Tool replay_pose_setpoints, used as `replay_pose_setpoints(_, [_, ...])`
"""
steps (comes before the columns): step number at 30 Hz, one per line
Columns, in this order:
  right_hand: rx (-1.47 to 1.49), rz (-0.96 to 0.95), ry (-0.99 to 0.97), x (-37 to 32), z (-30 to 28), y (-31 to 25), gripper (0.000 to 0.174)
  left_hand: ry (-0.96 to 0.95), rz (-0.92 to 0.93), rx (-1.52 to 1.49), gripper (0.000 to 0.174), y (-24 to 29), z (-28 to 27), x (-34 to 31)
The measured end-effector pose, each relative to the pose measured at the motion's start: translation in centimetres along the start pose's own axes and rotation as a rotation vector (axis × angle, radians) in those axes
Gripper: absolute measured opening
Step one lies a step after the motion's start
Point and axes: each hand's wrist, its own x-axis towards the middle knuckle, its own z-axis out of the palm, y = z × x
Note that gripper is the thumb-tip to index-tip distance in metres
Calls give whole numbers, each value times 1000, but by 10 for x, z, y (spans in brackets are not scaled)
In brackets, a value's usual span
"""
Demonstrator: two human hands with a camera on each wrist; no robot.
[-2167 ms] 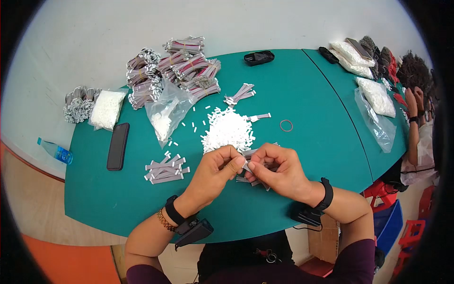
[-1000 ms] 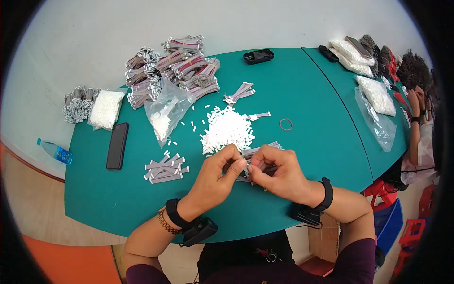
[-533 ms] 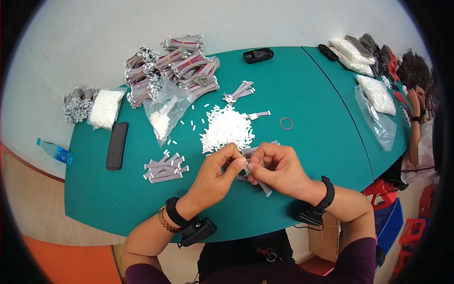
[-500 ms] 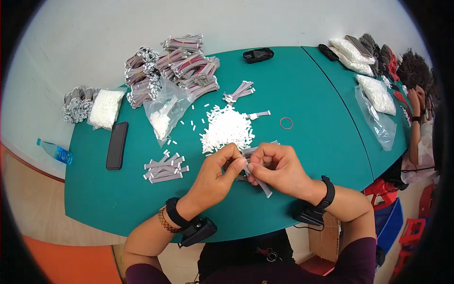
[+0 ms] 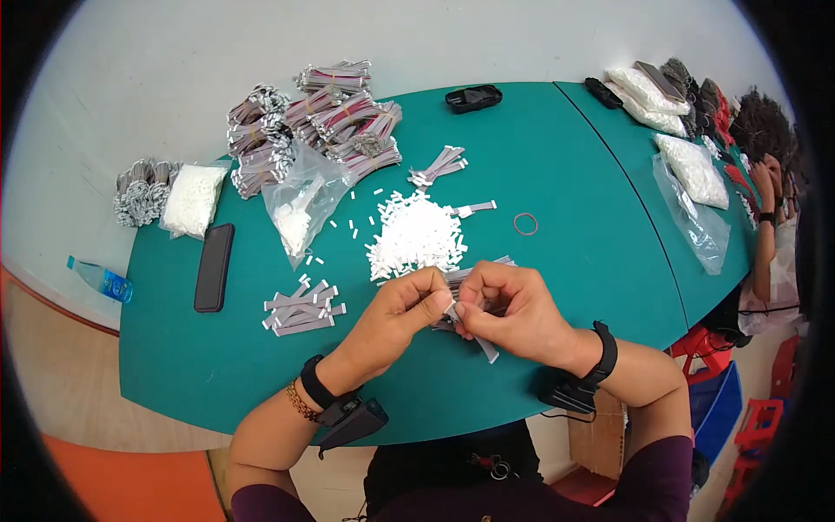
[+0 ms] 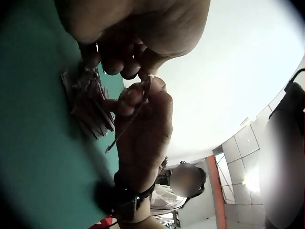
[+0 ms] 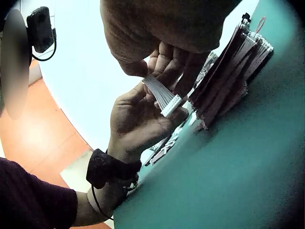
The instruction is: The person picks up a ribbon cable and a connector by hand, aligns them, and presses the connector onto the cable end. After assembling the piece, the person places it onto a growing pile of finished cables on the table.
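Observation:
In the head view my left hand (image 5: 396,313) and right hand (image 5: 517,313) meet at the fingertips over the table's near middle. Between them both pinch one short grey ribbon cable (image 5: 488,350), whose tail sticks out below my right hand. A white connector (image 7: 170,106) at the cable's end shows clearly in the right wrist view, close to the left fingers. The left wrist view has the cable (image 6: 131,121) hanging thin across the right palm. Behind my right fingers lies a stack of similar cables (image 6: 90,105), partly hidden in the head view.
A heap of small white connector housings (image 5: 416,235) lies just beyond my hands. Loose cables (image 5: 304,309) lie left, near a phone (image 5: 214,268). Bundled cables (image 5: 339,122) and a plastic bag (image 5: 300,204) stand farther back. A red rubber band (image 5: 525,224) lies right.
The cable's tail came into sight below my right hand after one second ago. My left wrist has turned, and a white end now shows between the fingertips. Both hands stay in the same place.

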Motion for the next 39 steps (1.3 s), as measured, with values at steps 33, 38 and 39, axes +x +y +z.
replay_pose_setpoints(33, [108, 119, -123, 4, -9, -11, 9, 48, 67, 112, 22, 5, 1, -1])
replay_pose_setpoints(38, [141, 72, -50, 3, -5, -11, 11, 119, 80, 119, 14, 5, -1, 0])
replay_pose_setpoints(39, [121, 59, -37, 3, -5, -10, 12, 155, 96, 124, 11, 6, 3, 1])
